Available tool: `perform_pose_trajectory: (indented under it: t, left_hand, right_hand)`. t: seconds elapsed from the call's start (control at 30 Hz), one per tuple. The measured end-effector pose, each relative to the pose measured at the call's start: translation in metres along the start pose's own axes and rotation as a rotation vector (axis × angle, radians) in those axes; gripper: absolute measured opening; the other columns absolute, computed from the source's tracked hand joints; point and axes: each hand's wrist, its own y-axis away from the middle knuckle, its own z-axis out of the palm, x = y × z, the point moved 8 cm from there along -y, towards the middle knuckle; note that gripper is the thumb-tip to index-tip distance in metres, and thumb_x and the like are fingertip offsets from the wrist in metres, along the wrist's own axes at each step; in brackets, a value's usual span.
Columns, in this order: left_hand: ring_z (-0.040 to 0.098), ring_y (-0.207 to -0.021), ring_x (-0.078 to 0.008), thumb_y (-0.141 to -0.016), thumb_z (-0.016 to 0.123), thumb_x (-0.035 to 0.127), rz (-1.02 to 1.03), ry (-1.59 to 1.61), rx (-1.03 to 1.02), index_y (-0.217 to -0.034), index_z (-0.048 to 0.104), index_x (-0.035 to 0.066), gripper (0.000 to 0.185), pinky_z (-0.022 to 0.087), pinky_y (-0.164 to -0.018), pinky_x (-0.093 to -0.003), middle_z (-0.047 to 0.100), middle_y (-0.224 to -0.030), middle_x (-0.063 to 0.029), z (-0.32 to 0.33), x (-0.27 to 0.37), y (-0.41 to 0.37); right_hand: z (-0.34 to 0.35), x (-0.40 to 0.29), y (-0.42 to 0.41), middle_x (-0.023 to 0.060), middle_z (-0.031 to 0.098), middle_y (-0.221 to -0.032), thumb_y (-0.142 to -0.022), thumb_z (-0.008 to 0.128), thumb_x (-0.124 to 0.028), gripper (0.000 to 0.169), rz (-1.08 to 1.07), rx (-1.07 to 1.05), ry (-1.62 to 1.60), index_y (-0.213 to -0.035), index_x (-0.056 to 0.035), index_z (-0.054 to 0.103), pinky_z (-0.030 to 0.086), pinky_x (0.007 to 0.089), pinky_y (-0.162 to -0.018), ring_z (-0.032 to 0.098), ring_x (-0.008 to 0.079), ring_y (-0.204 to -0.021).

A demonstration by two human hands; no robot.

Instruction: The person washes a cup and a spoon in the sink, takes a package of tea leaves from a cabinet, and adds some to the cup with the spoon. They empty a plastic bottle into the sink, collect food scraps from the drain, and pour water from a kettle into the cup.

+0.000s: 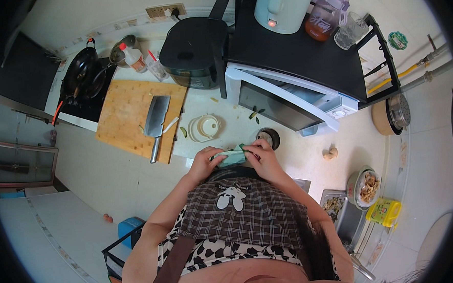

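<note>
In front of the apron, my left hand (205, 162) and my right hand (265, 158) are close together at the counter's front edge. Between them they pinch a pale green item (232, 159), with a darker green part by my right fingers; whether it is a thin bag or something else cannot be told. Just beyond my right hand is a small dark bowl (273, 137), partly hidden by the fingers. A cream plastic container (208, 127) rests on the counter ahead. To the left, a cleaver (155, 118) lies on a wooden cutting board (123, 112) beside a white strip-like piece (170, 125).
A microwave oven (282, 100) with its door ajar stands under a black rack (295, 57) holding an electric kettle (285, 7). Green scraps (256, 114) and a ginger root (330, 153) lie on the counter. The sink (349, 221) is right; a black wok (79, 72) is left.
</note>
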Motion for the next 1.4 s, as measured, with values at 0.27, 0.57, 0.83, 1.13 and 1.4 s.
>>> perform_pose_trajectory:
  t: [0.27, 0.57, 0.83, 1.13, 1.4]
  left_hand:
    - [0.062, -0.072, -0.0249, -0.081, 0.073, 0.011, 0.130, -0.060, 0.062, -0.089, 0.070, 0.002, 0.013, 0.048, -0.064, -0.0337, 0.066, -0.077, -0.0108, -0.024, 0.036, -0.010]
    - [0.059, -0.070, -0.0285, -0.074, 0.075, 0.011, 0.429, -0.289, -0.037, -0.085, 0.067, 0.005, 0.016, 0.046, -0.065, -0.0375, 0.061, -0.072, -0.0081, -0.029, 0.105, -0.023]
    - [0.059, -0.071, -0.0278, -0.072, 0.075, 0.011, 0.512, -0.355, -0.038, -0.085, 0.067, 0.004, 0.017, 0.046, -0.066, -0.0383, 0.061, -0.073, -0.0073, -0.029, 0.128, -0.027]
    - [0.059, -0.073, -0.0271, -0.071, 0.076, 0.012, 0.549, -0.392, -0.066, -0.085, 0.068, 0.006, 0.016, 0.046, -0.069, -0.0376, 0.061, -0.073, -0.0055, -0.027, 0.141, -0.030]
    - [0.061, -0.075, -0.0265, -0.075, 0.071, 0.015, 0.538, -0.516, -0.230, -0.088, 0.069, 0.007, 0.015, 0.048, -0.070, -0.0371, 0.063, -0.074, -0.0063, -0.015, 0.157, -0.033]
  right_hand:
    - [-0.029, -0.011, -0.006, 0.0126, 0.060, -0.107, -0.088, 0.063, -0.001, 0.019, 0.040, 0.163, -0.205, -0.106, 0.0014, 0.063, 0.053, 0.0284, -0.081, 0.065, 0.0184, -0.086]
    - [-0.041, -0.070, -0.018, 0.0117, 0.066, -0.097, -0.081, 0.067, 0.001, 0.037, -0.180, 0.023, 0.103, -0.117, -0.0045, 0.059, 0.051, 0.0290, -0.070, 0.062, 0.0177, -0.075]
    - [-0.033, -0.085, -0.019, 0.0138, 0.064, -0.098, -0.081, 0.071, -0.007, 0.041, -0.118, -0.094, -0.063, -0.120, -0.0044, 0.056, 0.051, 0.0320, -0.071, 0.062, 0.0224, -0.077]
    - [-0.044, -0.082, -0.018, 0.0106, 0.065, -0.087, -0.081, 0.072, -0.011, 0.024, -0.185, -0.073, -0.005, -0.101, -0.0044, 0.063, 0.050, 0.0335, -0.068, 0.062, 0.0253, -0.079]
    - [-0.033, -0.095, -0.016, 0.0096, 0.063, -0.080, -0.085, 0.065, -0.015, 0.012, -0.456, -0.153, 0.281, -0.093, -0.0067, 0.064, 0.050, 0.0380, -0.068, 0.060, 0.0289, -0.078]
